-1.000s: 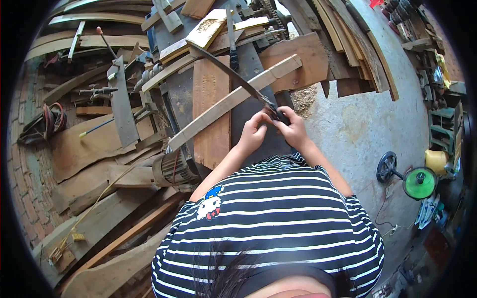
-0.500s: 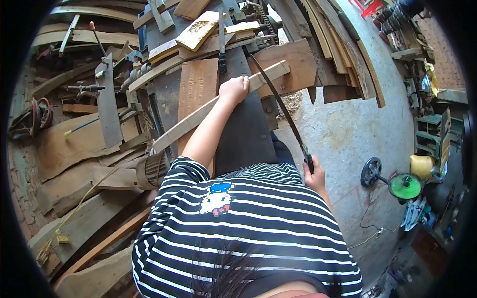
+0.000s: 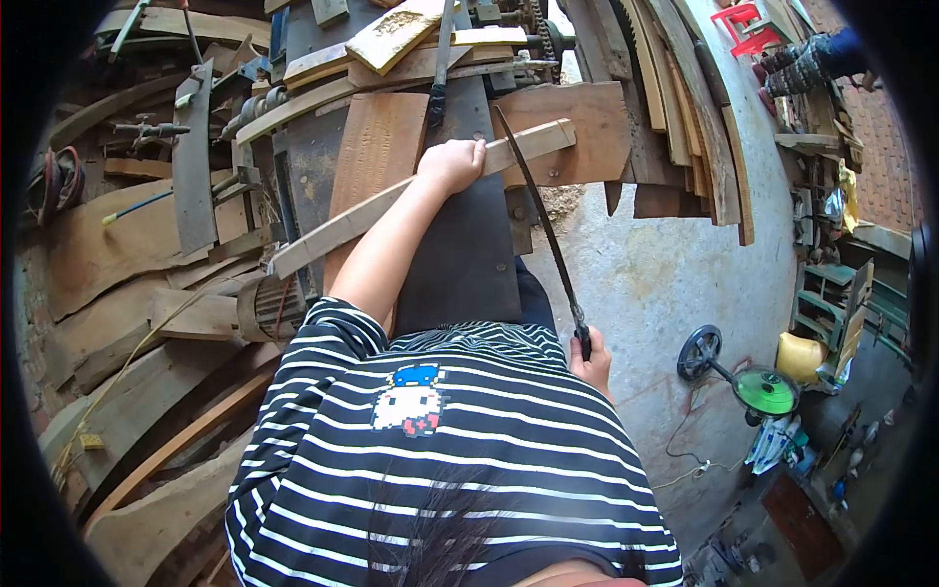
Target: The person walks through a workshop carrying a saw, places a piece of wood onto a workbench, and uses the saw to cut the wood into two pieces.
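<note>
My left hand (image 3: 452, 166) is closed over a pale narrow wooden strip (image 3: 337, 233), pressing it down across a reddish-brown board (image 3: 380, 147) and a dark metal bench top (image 3: 460, 264). The strip lies slantwise, its right end past the bench edge over another brown board (image 3: 587, 127). In my right hand (image 3: 593, 360) is the black handle of a handsaw (image 3: 553, 230). Its long dark blade crosses the strip to the right of my left hand, tip pointing away from me. Whether the teeth have cut into the wood cannot be made out.
Long planks (image 3: 685, 117) are stacked at the upper right. Scrap boards (image 3: 127, 245) and a motor (image 3: 269, 305) crowd the left. On the concrete floor stand a green-topped fan (image 3: 765, 391) and a yellow container (image 3: 800, 358). Another person's legs (image 3: 807, 64) show at the upper right.
The head view has shifted somewhat. My right hand and the saw handle sit slightly closer to my body, and the blade looks steeper. My left hand keeps its hold on the strip.
</note>
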The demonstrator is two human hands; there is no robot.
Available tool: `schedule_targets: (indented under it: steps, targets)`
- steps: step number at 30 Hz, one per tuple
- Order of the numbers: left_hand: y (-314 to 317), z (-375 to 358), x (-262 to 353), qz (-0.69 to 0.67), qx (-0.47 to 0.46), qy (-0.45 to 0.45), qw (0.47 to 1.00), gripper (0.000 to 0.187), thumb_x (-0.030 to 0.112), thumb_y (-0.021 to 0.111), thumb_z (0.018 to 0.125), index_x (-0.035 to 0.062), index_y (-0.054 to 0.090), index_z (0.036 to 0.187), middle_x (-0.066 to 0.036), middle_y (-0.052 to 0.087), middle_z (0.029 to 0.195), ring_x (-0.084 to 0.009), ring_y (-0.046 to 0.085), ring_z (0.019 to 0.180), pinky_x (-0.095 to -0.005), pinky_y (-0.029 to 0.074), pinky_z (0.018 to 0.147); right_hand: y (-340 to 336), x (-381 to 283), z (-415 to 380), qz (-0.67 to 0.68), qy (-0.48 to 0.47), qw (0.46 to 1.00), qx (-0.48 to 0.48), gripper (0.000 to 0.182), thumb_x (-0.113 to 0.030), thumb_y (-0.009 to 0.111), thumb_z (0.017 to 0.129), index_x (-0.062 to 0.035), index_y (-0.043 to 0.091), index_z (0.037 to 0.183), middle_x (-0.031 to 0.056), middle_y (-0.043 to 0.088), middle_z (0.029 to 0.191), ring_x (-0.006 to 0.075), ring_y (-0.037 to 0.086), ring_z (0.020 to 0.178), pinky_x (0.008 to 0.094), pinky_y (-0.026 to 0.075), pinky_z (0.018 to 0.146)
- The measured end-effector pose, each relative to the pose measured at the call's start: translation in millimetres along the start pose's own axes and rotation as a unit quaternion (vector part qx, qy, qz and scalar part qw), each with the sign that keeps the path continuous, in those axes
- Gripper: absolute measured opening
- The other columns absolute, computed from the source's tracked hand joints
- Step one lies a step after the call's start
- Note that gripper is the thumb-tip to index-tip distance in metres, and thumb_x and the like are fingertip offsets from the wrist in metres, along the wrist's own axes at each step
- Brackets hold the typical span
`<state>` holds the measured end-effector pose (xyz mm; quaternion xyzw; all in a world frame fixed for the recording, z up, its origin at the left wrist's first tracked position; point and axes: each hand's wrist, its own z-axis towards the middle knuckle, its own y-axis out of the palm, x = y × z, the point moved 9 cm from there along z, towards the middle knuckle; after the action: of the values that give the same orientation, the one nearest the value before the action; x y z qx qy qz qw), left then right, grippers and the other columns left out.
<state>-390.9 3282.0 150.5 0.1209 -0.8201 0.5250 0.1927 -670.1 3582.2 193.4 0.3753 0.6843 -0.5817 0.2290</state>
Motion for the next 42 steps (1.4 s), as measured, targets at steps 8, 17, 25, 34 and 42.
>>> schedule_targets:
  steps: [8, 17, 25, 34, 42]
  targets:
    - [-6.3, -2.5, 2.5, 0.002, 0.014, -0.003, 1.000, 0.048, 0.037, 0.032, 0.095, 0.0063, 0.068, 0.089, -0.019, 0.067, 0.092, -0.0368, 0.064, 0.088, -0.0459, 0.050, 0.081, 6.2, 6.9, 12.4, 0.010, -0.025, 0.999, 0.029, 0.025, -0.009, 0.063, 0.085, -0.0046, 0.057, 0.109, 0.0180, 0.065, 0.086, 0.0335, 0.065, 0.074, 0.0369, 0.050, 0.064]
    - [-1.0, 0.8, -1.0, 0.000, 0.024, -0.004, 1.000, 0.049, 0.036, 0.031, 0.096, 0.0062, 0.068, 0.087, -0.019, 0.067, 0.091, -0.0372, 0.064, 0.088, -0.0461, 0.051, 0.080, 4.0, 50.3, -24.9, -0.028, -0.013, 0.998, 0.049, 0.025, -0.008, 0.065, 0.084, -0.0067, 0.057, 0.108, 0.0169, 0.064, 0.085, 0.0345, 0.064, 0.072, 0.0377, 0.050, 0.062]
    - [-4.4, -0.9, 1.2, -0.001, 0.019, 0.005, 1.000, 0.049, 0.038, 0.031, 0.096, 0.0070, 0.068, 0.085, -0.020, 0.067, 0.089, -0.0384, 0.064, 0.086, -0.0478, 0.051, 0.079, 21.4, 5.9, 38.0, -0.031, -0.060, 0.997, 0.032, 0.026, -0.010, 0.062, 0.085, -0.0081, 0.055, 0.109, 0.0207, 0.063, 0.076, 0.0422, 0.062, 0.070, 0.0456, 0.048, 0.058]
    - [-6.0, -2.4, -0.5, -0.007, 0.057, 0.008, 0.998, 0.049, 0.038, 0.033, 0.095, 0.0076, 0.068, 0.080, -0.019, 0.067, 0.084, -0.0372, 0.065, 0.081, -0.0475, 0.051, 0.077, 52.4, -39.5, 120.2, -0.060, -0.103, 0.992, 0.042, 0.022, -0.012, 0.063, 0.084, -0.0086, 0.055, 0.104, 0.0203, 0.063, 0.074, 0.0410, 0.062, 0.067, 0.0451, 0.047, 0.055]
    - [-6.0, -2.1, -2.1, -0.004, 0.071, 0.009, 0.997, 0.046, 0.035, 0.033, 0.095, 0.0086, 0.068, 0.083, -0.016, 0.068, 0.084, -0.0338, 0.066, 0.080, -0.0458, 0.053, 0.074, 46.0, -10.9, 85.8, -0.091, -0.051, 0.994, 0.015, 0.016, -0.013, 0.062, 0.083, -0.0061, 0.053, 0.095, 0.0179, 0.060, 0.066, 0.0398, 0.061, 0.061, 0.0461, 0.046, 0.053]
